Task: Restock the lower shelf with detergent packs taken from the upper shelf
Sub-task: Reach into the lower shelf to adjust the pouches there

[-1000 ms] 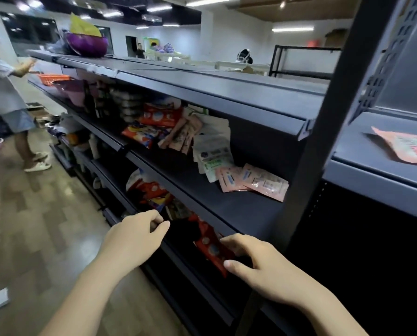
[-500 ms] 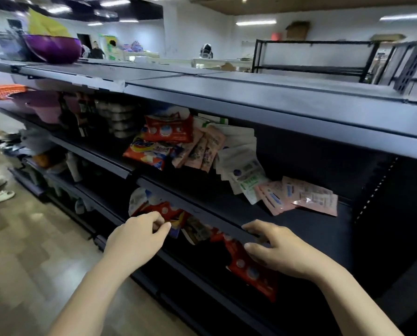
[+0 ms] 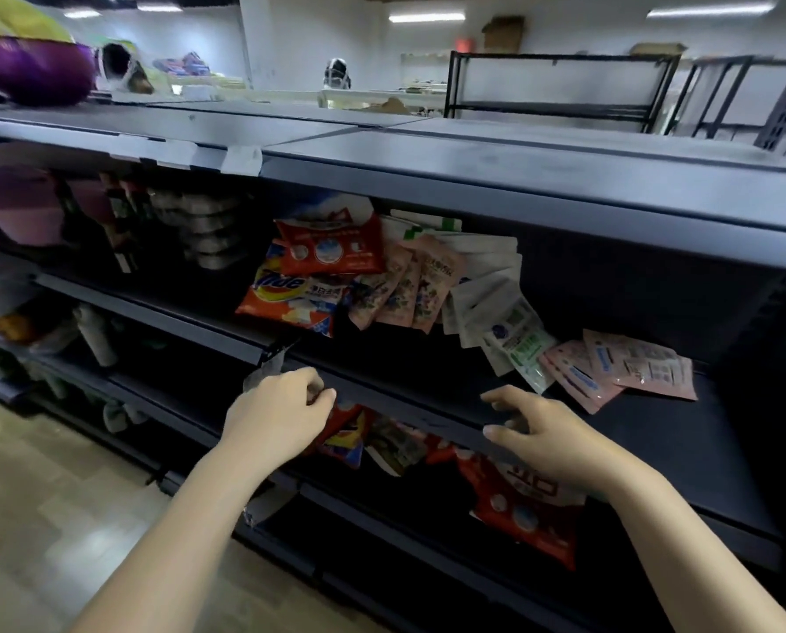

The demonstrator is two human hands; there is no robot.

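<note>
Now both hands are up at the front lip of the upper shelf [image 3: 427, 404], neither carrying a pack. My left hand [image 3: 274, 415] sits at about 7 o'clock in view, fingers curled in loosely against the shelf edge; I can't tell whether the fingertips touch the edge or a pack just below it, and I see nothing held. My right hand [image 3: 542, 438] is at about 5 o'clock, fingers spread and half bent, thumb out, hovering at the lip with nothing in it. The stock to draw from lies on the upper shelf: a Tide pack [image 3: 290, 294] and a red pack [image 3: 332, 249] leaning behind it at 12 o'clock from my left hand, pink sachets [image 3: 409, 290] beside those, white sachets [image 3: 491, 294], and flat pink packs [image 3: 633, 367] at 1 o'clock from my right hand, nearest to it. The lower shelf [image 3: 382, 518] already holds a large red pack [image 3: 523, 509] under my right wrist and some smaller ones under my left. Judgement: the step is the reach for a fresh pack. Best to send the right hand to the flat pink packs, pinch one by its near edge so the stack beneath doesn't slide, lift clear of the lip, then lower it into the gap on the lower shelf.
</note>
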